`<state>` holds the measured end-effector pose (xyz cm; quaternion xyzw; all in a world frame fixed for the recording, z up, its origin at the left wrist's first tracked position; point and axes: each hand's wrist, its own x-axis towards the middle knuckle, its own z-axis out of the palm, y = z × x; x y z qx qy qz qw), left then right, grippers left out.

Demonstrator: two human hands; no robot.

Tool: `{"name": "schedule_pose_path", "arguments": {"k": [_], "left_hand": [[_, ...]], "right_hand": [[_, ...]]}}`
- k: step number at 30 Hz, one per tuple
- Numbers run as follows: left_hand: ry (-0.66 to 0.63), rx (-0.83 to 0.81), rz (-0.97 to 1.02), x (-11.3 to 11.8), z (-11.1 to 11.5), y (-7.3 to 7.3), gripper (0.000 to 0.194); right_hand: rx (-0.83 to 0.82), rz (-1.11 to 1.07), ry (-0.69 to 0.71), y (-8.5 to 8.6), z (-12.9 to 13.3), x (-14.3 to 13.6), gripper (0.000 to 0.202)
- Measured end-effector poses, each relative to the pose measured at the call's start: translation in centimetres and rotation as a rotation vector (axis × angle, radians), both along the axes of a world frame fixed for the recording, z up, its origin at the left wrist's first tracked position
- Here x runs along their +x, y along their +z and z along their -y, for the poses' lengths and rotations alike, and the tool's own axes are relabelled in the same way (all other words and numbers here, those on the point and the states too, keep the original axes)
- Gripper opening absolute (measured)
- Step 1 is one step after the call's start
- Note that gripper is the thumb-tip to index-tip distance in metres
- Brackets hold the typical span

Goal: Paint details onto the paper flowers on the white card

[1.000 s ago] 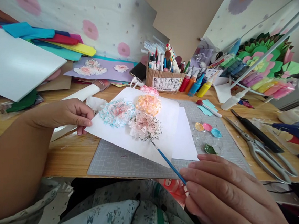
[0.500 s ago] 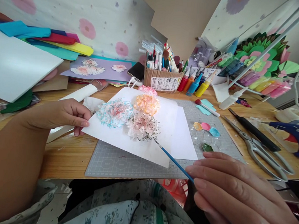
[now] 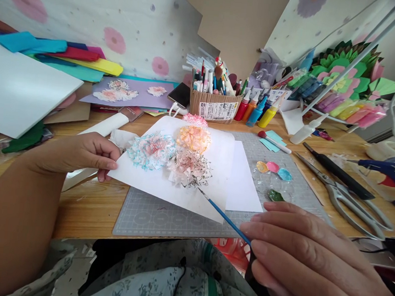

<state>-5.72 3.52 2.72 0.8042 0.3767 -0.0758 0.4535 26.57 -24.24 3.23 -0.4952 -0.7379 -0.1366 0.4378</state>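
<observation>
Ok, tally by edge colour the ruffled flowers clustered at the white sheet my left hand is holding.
Blue-edged flower: 1
Orange-edged flower: 1
Dark-edged flower: 1
Pink-edged flower, partly hidden behind the orange-edged flower: 1
Total: 4

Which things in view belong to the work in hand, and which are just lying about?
In use:
- blue paintbrush, in the right hand
- white sheet, its edge held by the left hand
- dark-tipped flower, at the brush tip
- dark green paint, probably

Lying about, apparently:
- scissors
- glue gun
- phone
</observation>
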Motion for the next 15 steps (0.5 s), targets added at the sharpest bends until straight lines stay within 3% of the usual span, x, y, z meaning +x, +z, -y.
{"name": "schedule_pose_path", "arguments": {"k": [4, 12, 15], "left_hand": [[0.000, -0.009, 0.003, 0.2, 0.1, 0.0, 0.033], [-0.005, 0.009, -0.014, 0.5, 0.5, 0.4, 0.032], [-0.037, 0.018, -0.027, 0.4, 0.1, 0.4, 0.033]], "right_hand": [[-0.014, 0.117, 0.059, 0.1, -0.1, 1.0, 0.008], [-0.033, 0.136, 0.076, 0.0, 0.4, 0.5, 0.011], [-0.087, 0.107, 0.020, 0.3, 0.6, 2.6, 0.012]]}}
